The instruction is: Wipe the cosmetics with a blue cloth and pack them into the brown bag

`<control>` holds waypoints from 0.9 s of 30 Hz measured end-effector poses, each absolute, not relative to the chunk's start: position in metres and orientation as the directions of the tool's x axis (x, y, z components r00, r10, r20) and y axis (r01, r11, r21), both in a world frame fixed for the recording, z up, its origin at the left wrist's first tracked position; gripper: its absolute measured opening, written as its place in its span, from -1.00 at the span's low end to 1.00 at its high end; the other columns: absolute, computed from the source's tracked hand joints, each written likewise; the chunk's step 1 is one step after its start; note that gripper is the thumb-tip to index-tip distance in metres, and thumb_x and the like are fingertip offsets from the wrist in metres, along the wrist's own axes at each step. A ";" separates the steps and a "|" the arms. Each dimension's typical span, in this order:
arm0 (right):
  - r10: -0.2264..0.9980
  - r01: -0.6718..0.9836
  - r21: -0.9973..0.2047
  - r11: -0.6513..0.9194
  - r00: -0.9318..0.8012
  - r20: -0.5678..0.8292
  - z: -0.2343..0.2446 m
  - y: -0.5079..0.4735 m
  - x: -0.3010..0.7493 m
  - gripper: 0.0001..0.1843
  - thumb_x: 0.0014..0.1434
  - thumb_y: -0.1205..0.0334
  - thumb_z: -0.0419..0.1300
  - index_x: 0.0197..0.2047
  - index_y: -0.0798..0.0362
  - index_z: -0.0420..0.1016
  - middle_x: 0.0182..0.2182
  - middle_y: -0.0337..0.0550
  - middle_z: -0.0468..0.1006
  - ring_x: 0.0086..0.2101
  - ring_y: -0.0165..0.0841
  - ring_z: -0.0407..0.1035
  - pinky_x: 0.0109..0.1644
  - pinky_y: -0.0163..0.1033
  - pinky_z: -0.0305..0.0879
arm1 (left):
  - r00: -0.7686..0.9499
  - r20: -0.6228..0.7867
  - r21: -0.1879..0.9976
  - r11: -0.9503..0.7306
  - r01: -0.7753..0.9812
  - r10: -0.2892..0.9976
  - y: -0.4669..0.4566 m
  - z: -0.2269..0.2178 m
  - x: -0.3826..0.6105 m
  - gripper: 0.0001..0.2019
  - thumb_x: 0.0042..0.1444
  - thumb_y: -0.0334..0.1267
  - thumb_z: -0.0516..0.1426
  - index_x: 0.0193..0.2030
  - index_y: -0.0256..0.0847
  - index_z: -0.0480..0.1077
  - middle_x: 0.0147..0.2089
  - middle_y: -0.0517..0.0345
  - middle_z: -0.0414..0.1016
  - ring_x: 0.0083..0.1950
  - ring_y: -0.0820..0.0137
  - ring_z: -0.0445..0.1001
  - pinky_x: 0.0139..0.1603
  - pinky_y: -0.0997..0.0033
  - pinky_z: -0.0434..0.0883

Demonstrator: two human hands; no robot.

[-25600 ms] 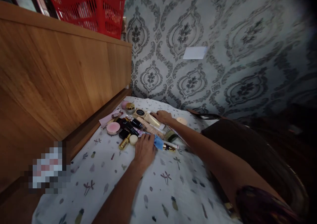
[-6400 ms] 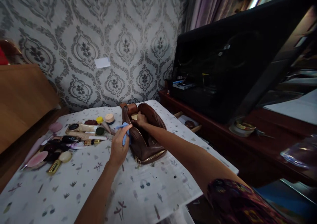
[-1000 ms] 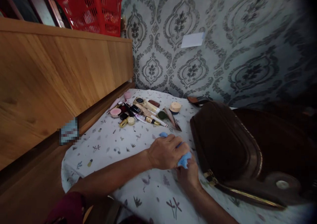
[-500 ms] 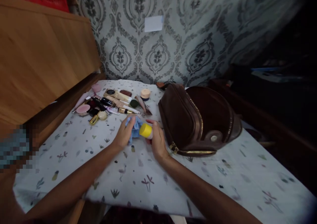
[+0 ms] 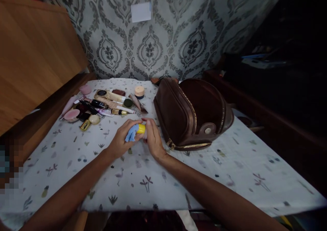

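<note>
- Head view puts both your hands together over the patterned tablecloth [image 5: 204,169], just left of the brown bag [image 5: 191,111]. Your left hand [image 5: 121,142] is closed around a blue cloth [image 5: 131,134] and presses it against the yellow-capped container [image 5: 140,128] that your right hand [image 5: 154,141] grips.
- Most of that container is hidden under your fingers, so I cannot tell whether it is a bottle or a tube, or whether the cap is fully seated. If the cap is loose, rubbing could twist it off and spill onto the tablecloth.
- Your right hand seems to hold it mostly by the fingertips. A hard wipe from the left could push it free and send it rolling toward the near edge.
- The cosmetics [image 5: 102,105] lie crowded just beyond your left hand. A wide sweep of the cloth could scatter them, and the small round jar [image 5: 139,91] would likely roll.
- The bag sits just beside your right hand, so a bump could shove it.
</note>
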State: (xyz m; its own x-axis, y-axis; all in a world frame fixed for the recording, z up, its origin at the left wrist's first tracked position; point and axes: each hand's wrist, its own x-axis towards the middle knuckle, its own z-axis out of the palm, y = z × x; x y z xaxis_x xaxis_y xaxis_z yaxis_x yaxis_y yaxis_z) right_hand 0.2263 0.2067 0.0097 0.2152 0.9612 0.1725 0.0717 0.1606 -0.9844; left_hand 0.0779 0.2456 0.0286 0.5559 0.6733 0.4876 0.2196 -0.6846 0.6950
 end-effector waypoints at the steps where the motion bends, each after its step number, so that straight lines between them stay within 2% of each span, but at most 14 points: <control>1: 0.956 0.105 -0.981 0.161 0.230 0.182 0.012 0.205 0.226 -0.49 0.37 -0.16 -0.15 0.05 0.03 0.36 -0.17 -0.06 0.43 -0.25 -0.27 0.35 -0.38 -0.24 0.31 | 0.536 0.473 0.717 -0.659 0.227 0.699 0.245 0.029 0.078 -0.66 0.27 -0.14 0.14 0.12 -0.21 0.40 0.00 -0.03 0.48 0.02 0.25 0.46 0.07 0.29 0.38; 4: 0.961 0.099 -0.985 0.143 0.224 0.162 0.015 0.205 0.225 -0.51 0.34 -0.19 -0.10 0.01 0.01 0.37 -0.20 -0.08 0.44 -0.29 -0.29 0.34 -0.38 -0.24 0.32 | 0.493 0.423 0.783 -0.581 0.224 0.760 0.244 0.032 0.077 -0.67 0.26 -0.08 0.14 0.04 -0.24 0.42 0.00 -0.02 0.52 0.00 0.26 0.48 0.08 0.31 0.37; 9: 0.976 -0.138 -0.980 0.146 0.182 0.120 0.008 0.216 0.225 -0.48 0.25 -0.31 -0.02 -0.10 -0.01 0.36 -0.41 -0.23 0.34 -0.47 -0.38 0.26 -0.46 -0.27 0.23 | 0.404 0.374 0.852 -0.481 0.206 0.835 0.247 0.032 0.078 -0.66 0.24 -0.01 0.14 -0.02 -0.23 0.44 -0.08 0.06 0.55 -0.09 0.32 0.48 -0.03 0.39 0.39; 12: 0.980 -0.265 -0.950 0.163 0.156 0.125 0.005 0.220 0.225 -0.52 0.16 -0.25 0.17 -0.09 -0.02 0.38 -0.34 -0.24 0.37 -0.44 -0.40 0.28 -0.41 -0.28 0.27 | 0.359 0.344 0.881 -0.430 0.197 0.868 0.249 0.031 0.077 -0.64 0.24 0.03 0.13 -0.03 -0.21 0.44 -0.15 0.10 0.54 -0.15 0.34 0.48 -0.09 0.39 0.40; 14: 0.982 -0.317 -0.933 0.169 0.138 0.131 0.005 0.221 0.225 -0.54 0.11 -0.21 0.24 -0.14 0.00 0.41 -0.31 -0.23 0.39 -0.42 -0.41 0.30 -0.39 -0.29 0.28 | 0.343 0.346 0.880 -0.429 0.204 0.873 0.251 0.032 0.076 -0.63 0.22 0.04 0.14 -0.02 -0.21 0.44 -0.14 0.10 0.54 -0.14 0.32 0.48 -0.08 0.38 0.40; 17: 0.995 -0.400 -0.912 0.088 0.085 0.058 0.007 0.222 0.226 -0.50 0.07 -0.27 0.25 -0.24 0.02 0.40 -0.43 -0.28 0.37 -0.52 -0.46 0.25 -0.49 -0.32 0.21 | 0.375 0.387 0.845 -0.487 0.221 0.843 0.251 0.035 0.075 -0.62 0.17 0.02 0.19 0.00 -0.20 0.44 -0.08 0.07 0.52 -0.10 0.30 0.47 -0.03 0.34 0.39; 22: 0.981 -0.441 -0.877 -0.192 -0.065 -0.182 0.013 0.223 0.228 -0.35 0.03 -0.48 0.12 -0.27 0.00 0.30 -0.66 -0.36 0.34 -0.71 -0.50 0.07 -0.65 -0.38 -0.10 | 0.448 0.436 0.788 -0.571 0.229 0.781 0.251 0.039 0.074 -0.62 0.14 -0.01 0.23 0.00 -0.19 0.44 -0.09 0.07 0.48 -0.11 0.29 0.44 -0.04 0.31 0.38; 25: 0.981 -0.454 -0.870 -0.192 -0.091 -0.170 0.017 0.222 0.227 -0.31 0.04 -0.51 0.07 -0.27 0.01 0.29 -0.66 -0.34 0.38 -0.71 -0.50 0.11 -0.65 -0.39 -0.08 | 0.414 0.393 0.828 -0.512 0.230 0.821 0.252 0.036 0.072 -0.60 0.13 -0.02 0.24 0.03 -0.18 0.43 -0.14 0.12 0.48 -0.21 0.35 0.41 -0.14 0.37 0.38; 27: 0.986 -0.463 -0.871 -0.166 -0.102 -0.134 0.019 0.220 0.226 -0.33 0.00 -0.47 0.16 -0.23 0.01 0.30 -0.63 -0.36 0.42 -0.69 -0.51 0.16 -0.64 -0.40 -0.02 | 0.379 0.367 0.854 -0.469 0.226 0.850 0.254 0.034 0.070 -0.59 0.11 -0.01 0.25 0.04 -0.17 0.43 -0.15 0.14 0.49 -0.23 0.36 0.41 -0.18 0.39 0.38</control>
